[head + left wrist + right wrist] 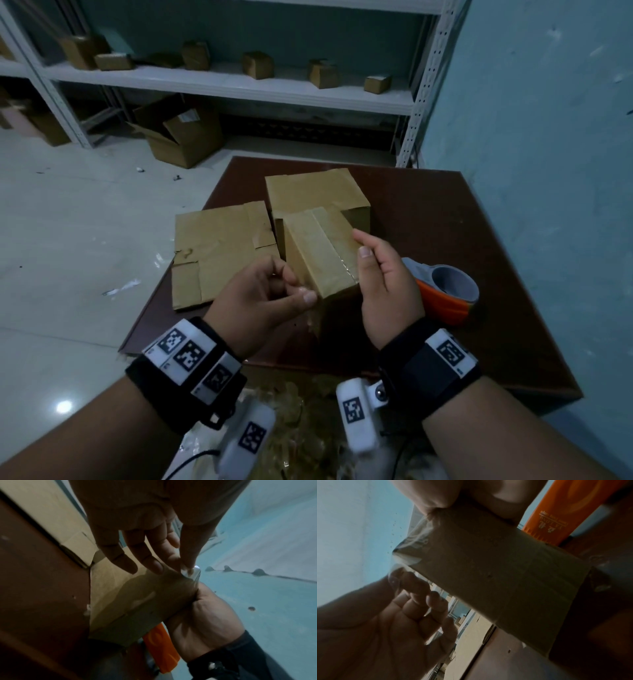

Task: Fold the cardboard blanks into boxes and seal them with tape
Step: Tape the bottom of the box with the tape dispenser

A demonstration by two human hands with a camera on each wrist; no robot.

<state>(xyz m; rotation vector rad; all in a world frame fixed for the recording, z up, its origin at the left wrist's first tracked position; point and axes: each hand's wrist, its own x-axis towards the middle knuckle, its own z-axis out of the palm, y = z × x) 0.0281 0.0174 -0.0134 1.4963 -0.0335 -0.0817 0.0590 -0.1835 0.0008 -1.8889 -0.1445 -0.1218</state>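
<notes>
Fingers of both hands pinch one taped box (322, 253); two boxes, one blank (219, 253)

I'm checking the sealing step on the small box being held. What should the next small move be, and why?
Probably press the loose tape end down onto the small box. The left hand pinches clear tape that stands off the near corner, unstuck, while the right hand steadies the box's right side. The tape dispenser lies set down on the table, so the strip looks already cut.

Bare counter (428, 219) lies open at far right. Tape dispenser (445, 291) crowds the right hand (383, 281); flat blank (212, 246) and larger box (308, 192) block left and behind.
</notes>
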